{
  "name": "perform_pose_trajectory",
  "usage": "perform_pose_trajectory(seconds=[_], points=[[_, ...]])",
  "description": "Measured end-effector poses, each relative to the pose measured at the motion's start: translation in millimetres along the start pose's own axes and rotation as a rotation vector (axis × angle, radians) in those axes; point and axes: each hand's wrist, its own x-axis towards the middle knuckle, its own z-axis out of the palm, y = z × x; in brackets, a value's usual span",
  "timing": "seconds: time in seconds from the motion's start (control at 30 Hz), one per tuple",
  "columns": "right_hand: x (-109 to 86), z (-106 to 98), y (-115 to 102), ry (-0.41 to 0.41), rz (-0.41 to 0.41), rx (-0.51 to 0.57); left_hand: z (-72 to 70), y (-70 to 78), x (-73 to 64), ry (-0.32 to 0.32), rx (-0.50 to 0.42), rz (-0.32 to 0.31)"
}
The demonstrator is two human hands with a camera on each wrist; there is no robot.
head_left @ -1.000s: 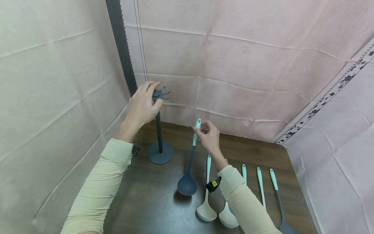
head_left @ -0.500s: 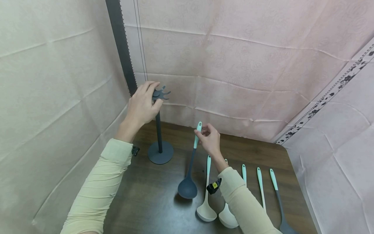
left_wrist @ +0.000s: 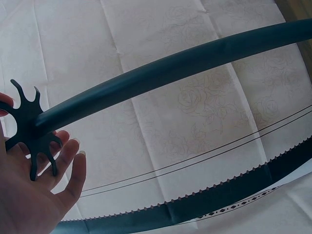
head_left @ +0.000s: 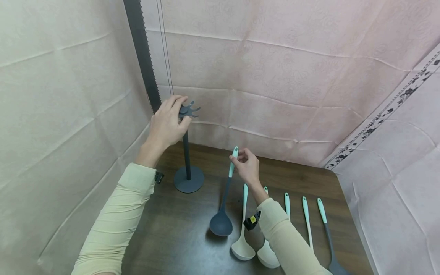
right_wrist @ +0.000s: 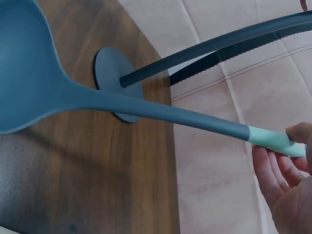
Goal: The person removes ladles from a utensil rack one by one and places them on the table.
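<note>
My left hand (head_left: 167, 124) holds the hooked top of a dark grey utensil stand (head_left: 187, 152), thumb and fingers on either side of it. In the left wrist view several curved hooks (left_wrist: 36, 124) show between the thumb and the fingers. My right hand (head_left: 248, 166) pinches the mint handle of a dark blue-grey ladle (head_left: 221, 224) near its end. The ladle hangs tilted, bowl down, with its shadow on the table beneath. In the right wrist view the thumb and fingers grip the mint handle (right_wrist: 273, 140), while the stand's round base (right_wrist: 114, 73) lies behind.
Two white ladles (head_left: 242, 250) with mint handles lie right of the held one, the second partly behind my right forearm. Further right lie a white-stemmed utensil (head_left: 307, 223) and a dark one (head_left: 330, 240). Cloth walls surround the wooden table (head_left: 165, 229).
My right hand has lowered slightly and shifted a little right, bringing the ladle down with it. My left hand stays on the stand.
</note>
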Motion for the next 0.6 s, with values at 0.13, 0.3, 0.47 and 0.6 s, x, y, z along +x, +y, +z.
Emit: perform_pose_trajectory(seconds=[0.13, 0.3, 0.47, 0.6], points=[[-0.8, -0.6, 6.0, -0.003, 0.022, 0.015, -0.2, 0.4, -0.2, -0.004, 0.004, -0.006], [-2.7, -1.2, 13.1, -0.001, 0.046, 0.015, -0.2, 0.7, -0.7, -0.006, 0.005, -0.008], [-4.9, -1.6, 19.7, 0.004, 0.08, 0.017, -0.5, 0.6, -0.8, -0.001, 0.005, -0.005], [-6.1, -1.7, 24.9, 0.006, 0.114, 0.014, -0.4, 1.3, -1.1, 0.002, 0.002, -0.005]])
